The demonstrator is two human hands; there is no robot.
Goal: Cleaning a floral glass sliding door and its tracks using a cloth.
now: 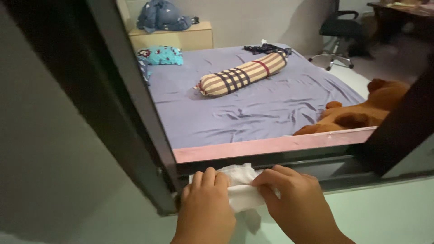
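Observation:
My left hand [205, 203] and my right hand [291, 201] both grip a white cloth [239, 180], pressing it against the lower track of a dark window frame [135, 135]. The cloth is bunched between my fingers and a corner of it hangs down below them. Just above my hands runs the pink window ledge [271, 145]. Through the opening I look into a bedroom.
Beyond the window a bed with a purple sheet [253, 108] holds a striped bolster [244, 74], a blue patterned pillow [160, 55] and a brown plush toy [361, 110]. A wooden cabinet [176, 38] and an office chair [339, 34] stand further back.

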